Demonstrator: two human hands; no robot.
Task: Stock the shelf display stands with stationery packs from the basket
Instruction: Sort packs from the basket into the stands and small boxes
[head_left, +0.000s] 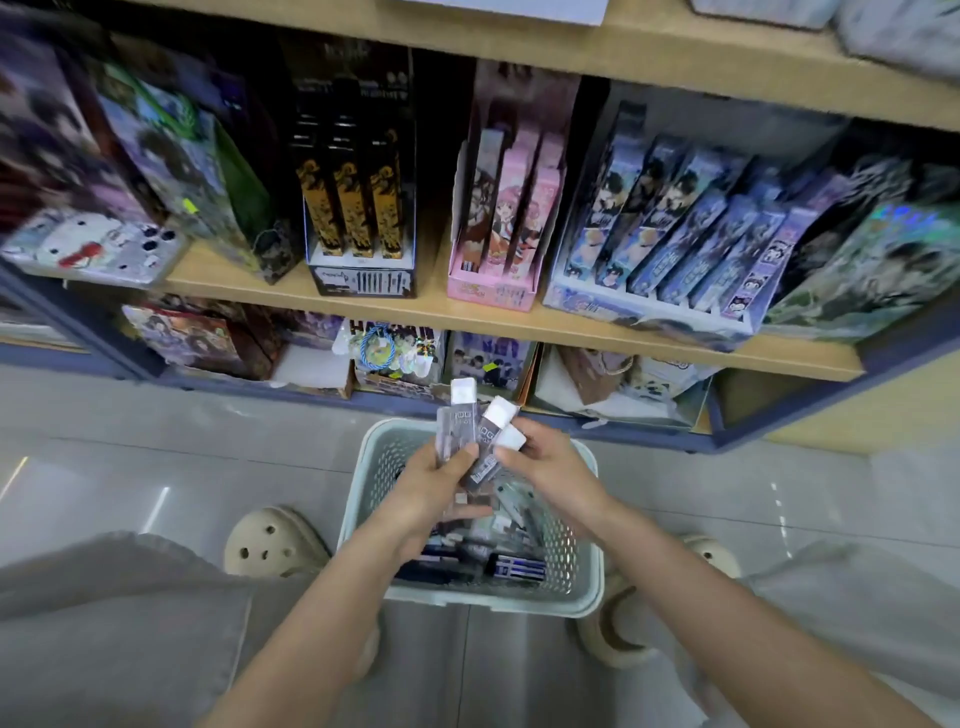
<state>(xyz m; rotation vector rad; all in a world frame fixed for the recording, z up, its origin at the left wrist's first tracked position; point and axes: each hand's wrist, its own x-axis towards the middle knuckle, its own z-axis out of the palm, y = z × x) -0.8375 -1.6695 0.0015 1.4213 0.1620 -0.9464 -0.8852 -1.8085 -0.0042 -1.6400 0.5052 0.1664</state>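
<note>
A fan of narrow stationery packs (458, 423) with white ends is held above the far rim of the basket (488, 603), which is set on the floor (182, 457) just beside the foot of the shelving. The left hand (441, 483) is wrapped round the lower part of the fan, with the fingers curled beneath and the thumb pressed on top. The rightmost pack is pinched at its white end between thumb and fingers of the right hand (550, 467). More packs (514, 566) are seen lying in the basket, below the hands. Farther off, on the wooden shelf (431, 306), three display stands are lined up close to the front edge: a black stand (358, 280) with gold packs at the left, a pink stand (491, 291) in the middle and a wide blue stand (597, 306) at the right. A narrow strip of bare shelf is left between the black and pink stands, while the pink and blue stands are set just beside each other. A pale clog (270, 540) is planted just left of the basket, and open floor is spread out farther left.
</note>
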